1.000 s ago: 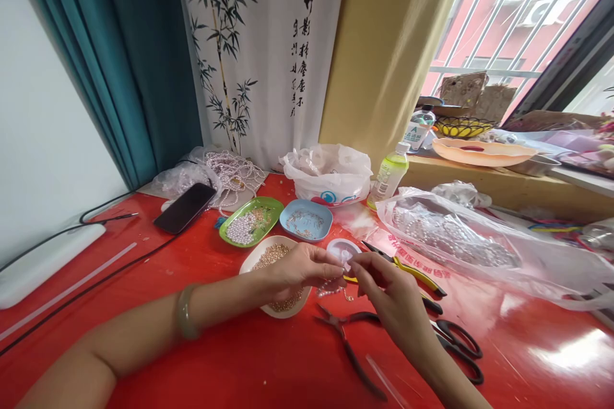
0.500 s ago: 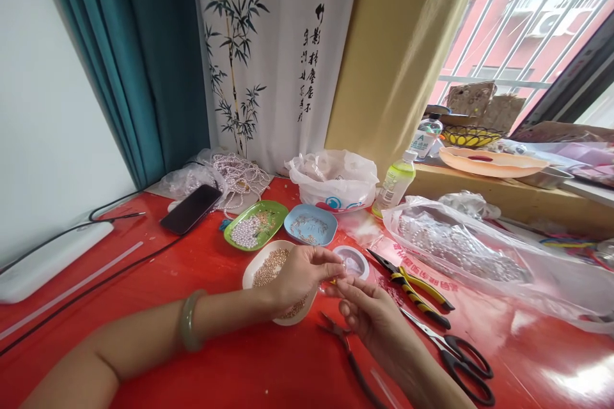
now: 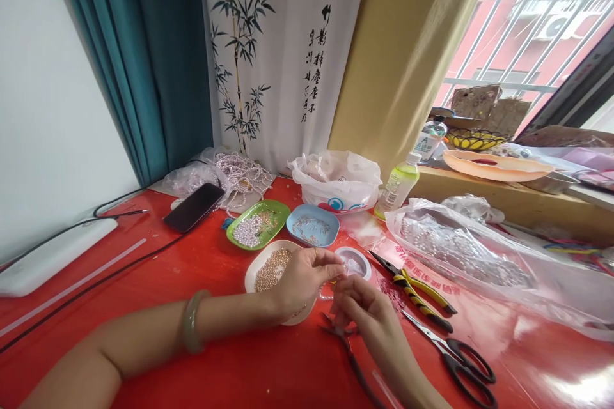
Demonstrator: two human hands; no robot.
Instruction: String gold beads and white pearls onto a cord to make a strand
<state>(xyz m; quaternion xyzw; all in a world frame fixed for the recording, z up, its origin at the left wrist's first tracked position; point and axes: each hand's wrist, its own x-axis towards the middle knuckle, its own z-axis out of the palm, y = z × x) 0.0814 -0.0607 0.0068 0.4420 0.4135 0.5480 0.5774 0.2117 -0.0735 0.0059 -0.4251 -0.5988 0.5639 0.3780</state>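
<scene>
My left hand point(image 3: 304, 282), a green bangle point(image 3: 192, 323) on its wrist, hovers above a cream dish point(image 3: 253, 268) of gold beads point(image 3: 272, 270). Its thumb and index finger pinch the end of what looks like a thin strand of pale beads point(image 3: 326, 296), mostly hidden behind the fingers. Close against those fingertips, my right hand point(image 3: 367, 313) is closed in a pinch; what lies in it is too small to make out. Under the right fingers are the jaws of dark-handled pliers point(image 3: 352, 358). A white spool point(image 3: 357, 262) lies just behind both hands.
A green dish point(image 3: 275, 214) of beads and a blue dish point(image 3: 329, 230) of small pieces stand behind. To the right lie yellow-black pliers point(image 3: 417, 297), black-handled scissors point(image 3: 460, 358) and a plastic bag of beads point(image 3: 460, 255). A phone point(image 3: 194, 208) and a cable lie left.
My right hand has shifted a little left, its fingers more curled and turned downward over the pliers' jaws. My left hand keeps its pinch. The view has moved slightly.
</scene>
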